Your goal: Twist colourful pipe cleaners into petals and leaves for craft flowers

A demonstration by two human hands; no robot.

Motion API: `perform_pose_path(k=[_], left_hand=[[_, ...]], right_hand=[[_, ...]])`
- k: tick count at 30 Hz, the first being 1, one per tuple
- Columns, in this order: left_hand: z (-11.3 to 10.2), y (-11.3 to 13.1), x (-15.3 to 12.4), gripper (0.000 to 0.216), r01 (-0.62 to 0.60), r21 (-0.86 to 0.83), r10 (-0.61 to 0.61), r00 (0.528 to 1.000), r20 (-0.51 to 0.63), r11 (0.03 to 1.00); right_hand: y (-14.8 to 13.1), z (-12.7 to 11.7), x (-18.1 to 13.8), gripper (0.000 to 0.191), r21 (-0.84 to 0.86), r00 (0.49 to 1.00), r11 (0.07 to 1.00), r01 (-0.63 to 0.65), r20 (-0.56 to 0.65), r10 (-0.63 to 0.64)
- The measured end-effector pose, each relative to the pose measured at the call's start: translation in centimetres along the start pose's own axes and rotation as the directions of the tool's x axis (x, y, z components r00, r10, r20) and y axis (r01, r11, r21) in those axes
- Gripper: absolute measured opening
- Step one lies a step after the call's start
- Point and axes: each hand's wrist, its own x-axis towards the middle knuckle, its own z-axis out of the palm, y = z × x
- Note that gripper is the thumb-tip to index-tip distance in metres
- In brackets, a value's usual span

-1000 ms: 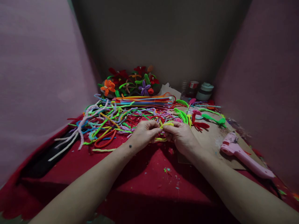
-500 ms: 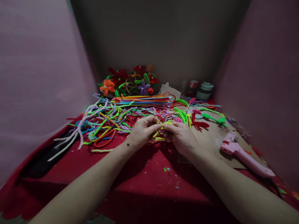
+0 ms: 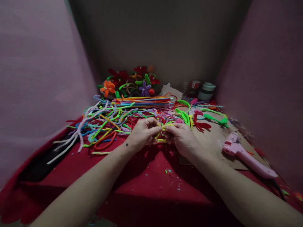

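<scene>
My left hand [image 3: 142, 134] and my right hand [image 3: 181, 137] meet at the middle of the red cloth, fingertips pinched together on a bent yellow pipe cleaner [image 3: 163, 130]. Both hands are closed on it, and part of it is hidden by my fingers. Just behind them spreads a loose heap of many-coloured pipe cleaners [image 3: 111, 121]. A straight bundle of pipe cleaners [image 3: 144, 101] lies further back.
Finished pipe-cleaner flowers [image 3: 131, 82] stand at the back wall. Green and red leaf shapes [image 3: 201, 121] lie on cardboard [image 3: 216, 138] to the right, beside a pink glue gun [image 3: 246, 156]. Two jars [image 3: 202, 90] stand at the back right. Pink walls close both sides.
My hands have stayed together and shifted slightly away from me, working the yellow pipe cleaner; its visible shape has changed a little between my fingers.
</scene>
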Motion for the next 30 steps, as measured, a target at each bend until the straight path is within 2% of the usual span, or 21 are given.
perform_pose_path(k=[5,15,20,30], left_hand=[[-0.44,-0.29,0.15,0.014,0.092,-0.069,-0.090,0.995,0.032,0.993],[-0.30,-0.07,0.06,0.012,0.093,-0.092,-0.090,0.995,0.039,0.991],[-0.30,-0.07,0.12,0.013,0.093,-0.082,-0.090,0.995,0.043,0.992],[-0.68,0.00,0.01,0.017,0.039,-0.013,-0.038,0.999,0.031,0.999]], right_hand=[[-0.01,-0.12,-0.06,0.014,0.001,0.999,1.000,0.018,0.051,-0.018],[0.19,-0.17,-0.08,0.020,-0.005,0.998,0.999,0.037,0.052,-0.037],[0.39,-0.30,-0.01,0.013,-0.048,0.997,0.998,0.049,0.055,-0.046],[0.06,-0.17,-0.15,0.020,0.019,0.994,1.000,0.015,0.103,-0.017]])
